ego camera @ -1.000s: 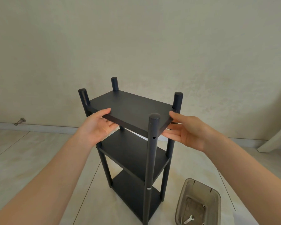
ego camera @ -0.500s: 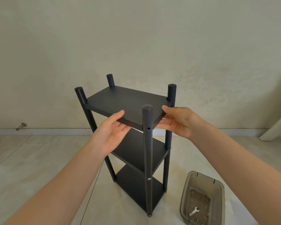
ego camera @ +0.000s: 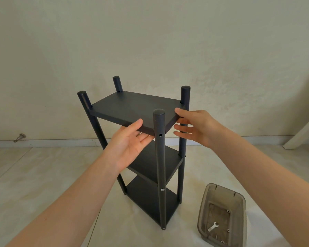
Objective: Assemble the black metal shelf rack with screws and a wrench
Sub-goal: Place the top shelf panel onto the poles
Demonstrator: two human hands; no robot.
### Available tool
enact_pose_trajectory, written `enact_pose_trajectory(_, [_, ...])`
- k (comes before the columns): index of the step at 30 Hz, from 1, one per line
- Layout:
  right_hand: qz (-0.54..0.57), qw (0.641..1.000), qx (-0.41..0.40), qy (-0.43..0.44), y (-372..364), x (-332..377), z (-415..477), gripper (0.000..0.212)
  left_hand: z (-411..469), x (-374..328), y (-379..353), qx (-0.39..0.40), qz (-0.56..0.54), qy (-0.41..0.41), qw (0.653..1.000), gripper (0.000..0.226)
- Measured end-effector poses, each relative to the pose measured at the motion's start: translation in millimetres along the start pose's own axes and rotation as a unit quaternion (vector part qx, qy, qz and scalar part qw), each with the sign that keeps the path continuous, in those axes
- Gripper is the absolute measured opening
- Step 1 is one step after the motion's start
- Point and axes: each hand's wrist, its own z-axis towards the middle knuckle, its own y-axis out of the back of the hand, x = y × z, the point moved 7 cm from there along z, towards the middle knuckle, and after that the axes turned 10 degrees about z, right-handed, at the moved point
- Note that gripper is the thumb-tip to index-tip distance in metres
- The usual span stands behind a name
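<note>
Nearly assembled, the shelf rack (ego camera: 160, 166) has its top shelf (ego camera: 136, 107) pinched by left hand (ego camera: 128, 145) and right hand (ego camera: 196, 125), its near screw hole (ego camera: 160, 135) empty, the wrench (ego camera: 212, 226) lying in the tray (ego camera: 239, 225).

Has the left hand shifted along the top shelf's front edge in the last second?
Yes. The left hand has slid right along the top shelf, from beside the left post toward the near front post.
</note>
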Motion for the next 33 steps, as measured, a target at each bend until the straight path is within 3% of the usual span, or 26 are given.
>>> enact_pose_trajectory(9, [-0.023,0.999,0.034,0.006,14.9,-1.9,-9.2,0.024,-1.5,3.2,3.8,0.019,0.002,0.005,1.000,0.058])
enact_pose_trajectory(20, [0.045,0.995,0.085,-0.020,-0.8,-12.1,-10.7,0.022,-1.7,1.2,8.1,0.018,0.013,-0.012,1.000,0.046])
enact_pose_trajectory(33, [0.033,0.997,0.076,-0.011,10.8,-9.5,-8.4,0.025,-3.7,0.1,5.5,0.031,-0.002,-0.025,0.999,0.045])
